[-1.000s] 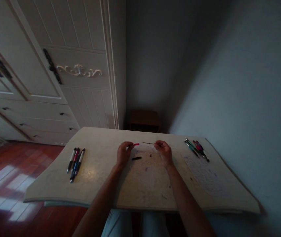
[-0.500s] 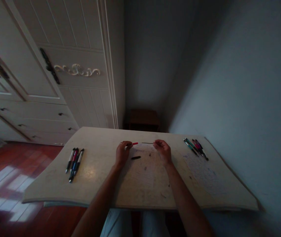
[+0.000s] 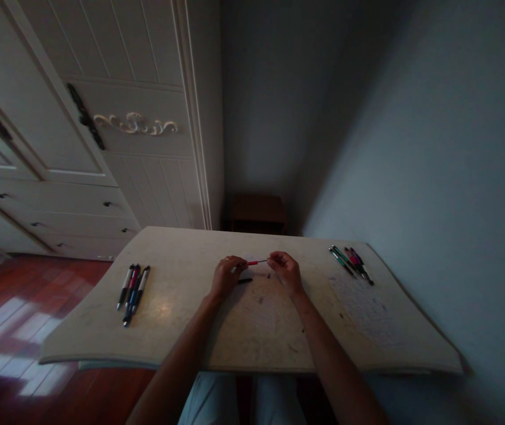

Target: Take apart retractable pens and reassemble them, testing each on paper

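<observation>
- One red floor [image 3: 57, 277] is showing left of the table [image 3: 176, 330].
- A white cabinet [image 3: 159, 183] is standing beyond the table's left part.
- Several pens [image 3: 134, 289] are lying bunched on the table's left part, their shafts touching.
- The left hand [image 3: 226, 275] is hovering over the table's far middle, its fingers gripping the left end of a red tube [image 3: 253, 263].
- A short black piece [image 3: 245, 280] is lying on the table's far middle, just under that hand.
- A thin dark rod [image 3: 263, 261] is meeting the tube's right end over the table's far middle; whether it is sitting inside, I cannot tell.
- The right hand [image 3: 284, 269] is pinching the rod's other end, right of the table's middle.
- More pens [image 3: 351, 263] are lying together on the table's far right.
- A scribbled sheet [image 3: 367, 313] is lying on the table's right part, nearer its front.
- A wall [image 3: 456, 206] is rising right of the table.
</observation>
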Demonstrator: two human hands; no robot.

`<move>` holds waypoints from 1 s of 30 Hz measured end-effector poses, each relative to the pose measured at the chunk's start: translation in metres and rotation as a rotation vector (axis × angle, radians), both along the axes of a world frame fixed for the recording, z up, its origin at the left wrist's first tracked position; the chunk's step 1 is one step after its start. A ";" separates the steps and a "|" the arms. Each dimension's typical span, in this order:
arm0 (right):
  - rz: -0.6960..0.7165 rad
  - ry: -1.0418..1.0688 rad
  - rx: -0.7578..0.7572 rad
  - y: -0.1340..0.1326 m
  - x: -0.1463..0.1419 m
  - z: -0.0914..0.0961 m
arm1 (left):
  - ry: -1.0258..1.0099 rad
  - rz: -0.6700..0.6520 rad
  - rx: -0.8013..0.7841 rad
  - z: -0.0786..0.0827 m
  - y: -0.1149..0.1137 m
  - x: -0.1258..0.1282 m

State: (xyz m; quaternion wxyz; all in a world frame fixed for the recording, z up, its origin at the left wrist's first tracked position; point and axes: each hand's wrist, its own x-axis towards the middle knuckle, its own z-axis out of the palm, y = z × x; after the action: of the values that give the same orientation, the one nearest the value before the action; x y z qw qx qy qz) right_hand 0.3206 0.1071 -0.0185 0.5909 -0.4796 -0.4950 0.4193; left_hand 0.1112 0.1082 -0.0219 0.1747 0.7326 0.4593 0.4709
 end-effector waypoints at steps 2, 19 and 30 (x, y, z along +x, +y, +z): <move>0.009 0.022 -0.013 0.000 -0.001 -0.001 | -0.006 -0.020 0.007 0.000 -0.002 0.002; -0.011 0.189 -0.052 -0.003 -0.006 0.006 | -0.103 -0.047 0.008 0.001 -0.005 0.004; 0.001 0.203 -0.067 -0.006 -0.007 0.009 | -0.151 -0.061 0.027 0.003 -0.005 0.005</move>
State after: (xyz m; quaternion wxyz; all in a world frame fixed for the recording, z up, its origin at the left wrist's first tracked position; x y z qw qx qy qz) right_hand 0.3140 0.1009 -0.0091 0.6216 -0.4539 -0.4183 0.4823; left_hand 0.1167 0.1029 -0.0189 0.2135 0.7110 0.4158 0.5254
